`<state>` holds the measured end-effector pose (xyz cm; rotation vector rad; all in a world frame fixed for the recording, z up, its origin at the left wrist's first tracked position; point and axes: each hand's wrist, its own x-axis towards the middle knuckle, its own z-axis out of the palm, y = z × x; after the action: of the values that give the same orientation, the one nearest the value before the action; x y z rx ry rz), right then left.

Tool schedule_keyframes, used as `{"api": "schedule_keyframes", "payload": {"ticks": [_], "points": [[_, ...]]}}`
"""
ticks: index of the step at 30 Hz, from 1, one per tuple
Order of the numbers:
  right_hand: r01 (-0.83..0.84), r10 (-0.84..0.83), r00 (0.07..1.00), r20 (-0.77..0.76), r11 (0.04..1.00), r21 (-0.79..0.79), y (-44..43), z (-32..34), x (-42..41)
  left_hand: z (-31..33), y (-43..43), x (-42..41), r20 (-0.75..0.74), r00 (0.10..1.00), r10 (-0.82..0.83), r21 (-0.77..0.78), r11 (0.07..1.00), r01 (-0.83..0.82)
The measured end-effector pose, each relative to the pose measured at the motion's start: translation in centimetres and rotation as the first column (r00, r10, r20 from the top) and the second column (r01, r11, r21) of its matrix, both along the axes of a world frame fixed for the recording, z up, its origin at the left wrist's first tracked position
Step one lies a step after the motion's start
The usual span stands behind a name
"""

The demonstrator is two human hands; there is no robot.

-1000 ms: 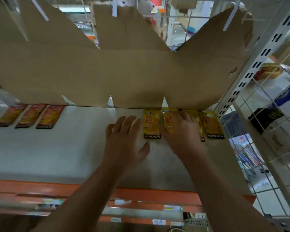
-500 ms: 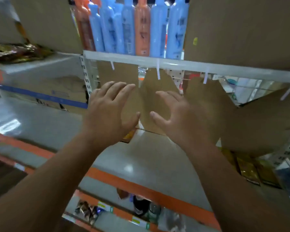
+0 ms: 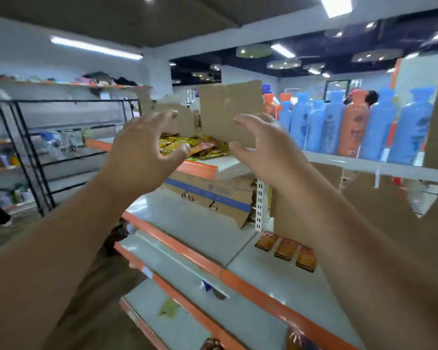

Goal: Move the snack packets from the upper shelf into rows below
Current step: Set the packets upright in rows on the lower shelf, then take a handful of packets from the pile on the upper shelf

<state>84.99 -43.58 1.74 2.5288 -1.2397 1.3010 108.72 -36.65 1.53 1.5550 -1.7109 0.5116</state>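
Observation:
A loose pile of yellow and orange snack packets (image 3: 200, 147) lies on the upper shelf (image 3: 205, 169), in front of a torn cardboard backing. My left hand (image 3: 144, 150) and my right hand (image 3: 266, 147) are raised in front of the pile, one on each side, fingers spread and slightly bent, holding nothing. Neither hand touches the packets. On the lower shelf (image 3: 276, 281), three orange packets (image 3: 286, 248) lie in a row at the back.
Blue and orange bottles (image 3: 352, 127) stand in a row on the upper shelf to the right. A flattened cardboard box (image 3: 213, 195) leans under the upper shelf. A black wire rack (image 3: 36, 152) stands at the left. More shelves with orange edges run below.
My hands left the yellow packets on the lower shelf and rose to the upper shelf. The view swung up and left, bringing the packet pile into sight.

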Motion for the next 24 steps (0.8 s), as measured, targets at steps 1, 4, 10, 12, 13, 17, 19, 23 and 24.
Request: {"api": "schedule_keyframes", "payload": {"ticks": [1,4,10,12,13,17,19,23,24], "points": [[-0.011,0.011,1.0,-0.007,1.0,0.008,-0.2,0.6,1.5,0.3,0.4,1.5,-0.004,1.0,0.017,0.017,1.0,-0.017],[-0.029,0.032,0.998,-0.05,0.998,0.047,-1.4,1.8,5.2,0.6,0.5,5.5,-0.003,0.999,0.049,0.044,0.998,-0.048],[-0.034,0.048,0.992,-0.114,0.991,0.127,-5.5,3.0,11.0,-0.5,-2.8,11.4,-0.003,0.997,0.082,0.119,0.99,-0.081],[-0.032,0.052,0.989,-0.136,0.989,0.145,-7.6,3.5,12.7,-0.8,-4.8,12.7,-0.006,0.996,0.092,0.123,0.988,-0.091],[-0.035,0.056,0.988,-0.143,0.989,0.146,-8.7,3.9,13.6,-0.8,-6.0,13.3,-0.005,0.995,0.101,0.125,0.987,-0.099],[-0.023,0.048,0.979,-0.198,0.991,0.131,-13.9,5.7,17.0,0.0,-11.3,16.0,-0.009,0.992,0.124,0.151,0.981,-0.121],[-0.027,0.054,0.974,-0.218,0.992,0.126,-16.7,6.8,18.8,0.6,-14.2,17.6,-0.002,0.991,0.135,0.163,0.978,-0.132],[-0.025,0.094,0.921,-0.378,0.983,0.184,-21.9,8.4,22.4,1.8,-19.3,20.4,-0.007,0.987,0.158,0.223,0.963,-0.153],[-0.012,0.104,0.894,-0.436,0.978,0.208,-23.1,8.7,23.2,2.0,-20.5,21.0,-0.022,0.986,0.167,0.233,0.96,-0.157]]}}
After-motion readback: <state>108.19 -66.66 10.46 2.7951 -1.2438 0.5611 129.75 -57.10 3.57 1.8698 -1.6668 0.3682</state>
